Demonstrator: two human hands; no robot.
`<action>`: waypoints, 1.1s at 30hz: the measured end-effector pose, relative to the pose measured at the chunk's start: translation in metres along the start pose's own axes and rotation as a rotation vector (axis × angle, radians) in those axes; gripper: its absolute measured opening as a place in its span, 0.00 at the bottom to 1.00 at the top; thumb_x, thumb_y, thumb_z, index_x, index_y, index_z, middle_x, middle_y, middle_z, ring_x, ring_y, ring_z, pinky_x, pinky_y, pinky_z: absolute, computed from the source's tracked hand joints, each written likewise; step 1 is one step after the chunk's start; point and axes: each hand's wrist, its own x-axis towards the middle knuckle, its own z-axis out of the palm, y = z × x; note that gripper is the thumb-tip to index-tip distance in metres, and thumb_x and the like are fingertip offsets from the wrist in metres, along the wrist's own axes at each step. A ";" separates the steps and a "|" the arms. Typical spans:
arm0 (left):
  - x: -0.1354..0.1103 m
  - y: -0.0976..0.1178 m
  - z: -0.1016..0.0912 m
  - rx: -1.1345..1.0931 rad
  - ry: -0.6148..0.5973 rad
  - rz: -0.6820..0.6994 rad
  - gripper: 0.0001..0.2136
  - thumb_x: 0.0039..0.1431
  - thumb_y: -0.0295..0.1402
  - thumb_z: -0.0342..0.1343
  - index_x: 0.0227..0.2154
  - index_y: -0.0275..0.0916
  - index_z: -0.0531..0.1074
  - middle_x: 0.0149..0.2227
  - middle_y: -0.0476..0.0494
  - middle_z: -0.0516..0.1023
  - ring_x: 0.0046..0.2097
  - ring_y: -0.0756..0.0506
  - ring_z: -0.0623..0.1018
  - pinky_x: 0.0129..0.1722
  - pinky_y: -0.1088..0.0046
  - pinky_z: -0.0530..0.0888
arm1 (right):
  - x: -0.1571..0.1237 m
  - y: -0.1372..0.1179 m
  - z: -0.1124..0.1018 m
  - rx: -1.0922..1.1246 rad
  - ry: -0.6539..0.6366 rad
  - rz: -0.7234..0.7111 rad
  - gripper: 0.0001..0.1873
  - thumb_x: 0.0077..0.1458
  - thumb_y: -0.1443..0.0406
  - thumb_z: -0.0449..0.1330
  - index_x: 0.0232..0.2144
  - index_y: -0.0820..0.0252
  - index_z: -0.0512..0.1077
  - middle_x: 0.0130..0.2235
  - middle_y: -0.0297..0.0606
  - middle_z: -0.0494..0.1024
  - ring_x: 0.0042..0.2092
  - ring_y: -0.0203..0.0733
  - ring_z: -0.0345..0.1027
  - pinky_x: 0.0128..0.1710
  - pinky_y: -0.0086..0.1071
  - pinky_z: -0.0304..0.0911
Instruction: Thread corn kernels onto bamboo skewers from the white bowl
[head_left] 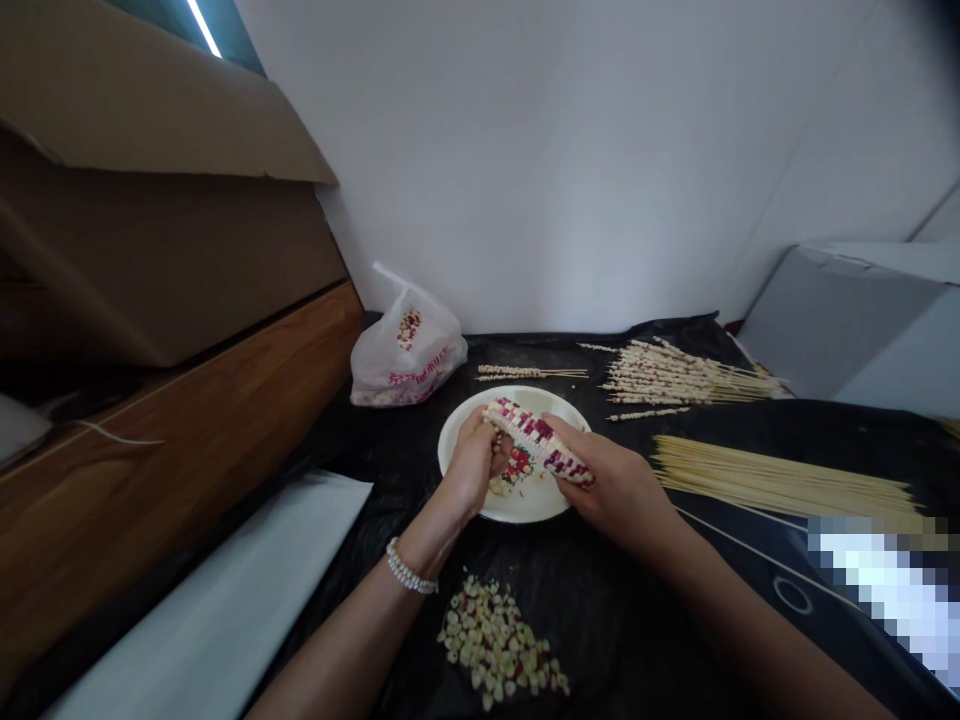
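Observation:
A corn cob [536, 440] with white and purple-red kernels is held slanted over a white plate [465, 425]. My left hand [472, 465] is closed round the cob's upper left end, thumb pressing on the kernels. My right hand [615, 485] grips its lower right end. Loose kernels [514, 470] lie on the plate under the cob. A pile of picked kernels [499, 640] lies on the black sheet [615, 610] between my forearms. A bead bracelet [409, 572] is on my left wrist.
A white plastic bag [405, 350] sits behind the plate on the left. Skewers loaded with kernels [675, 378] lie at the back right, two more [529, 373] behind the plate. Bare bamboo skewers [780, 480] lie on the right. Cardboard boxes [150, 200] and a wooden board [187, 440] stand left; a grey box [862, 320] stands right.

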 end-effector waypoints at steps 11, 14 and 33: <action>-0.001 0.018 -0.008 -0.247 -0.163 -0.156 0.09 0.53 0.35 0.51 0.23 0.34 0.64 0.21 0.51 0.65 0.16 0.59 0.50 0.14 0.82 0.47 | 0.001 0.006 0.001 0.052 0.035 -0.006 0.32 0.56 0.65 0.53 0.63 0.57 0.58 0.41 0.45 0.78 0.43 0.50 0.73 0.42 0.43 0.69; 0.000 0.017 -0.010 -0.219 -0.165 -0.152 0.10 0.54 0.35 0.50 0.21 0.34 0.64 0.20 0.51 0.64 0.16 0.59 0.51 0.14 0.83 0.48 | 0.000 0.004 0.000 0.010 0.021 -0.002 0.32 0.56 0.66 0.54 0.64 0.55 0.58 0.43 0.45 0.78 0.44 0.50 0.73 0.42 0.42 0.70; -0.001 0.018 -0.009 -0.283 -0.205 -0.139 0.12 0.54 0.40 0.53 0.24 0.36 0.63 0.20 0.51 0.66 0.15 0.59 0.52 0.14 0.83 0.48 | 0.000 0.006 -0.001 -0.010 0.049 -0.011 0.32 0.57 0.65 0.54 0.64 0.54 0.57 0.41 0.43 0.76 0.41 0.49 0.73 0.39 0.40 0.69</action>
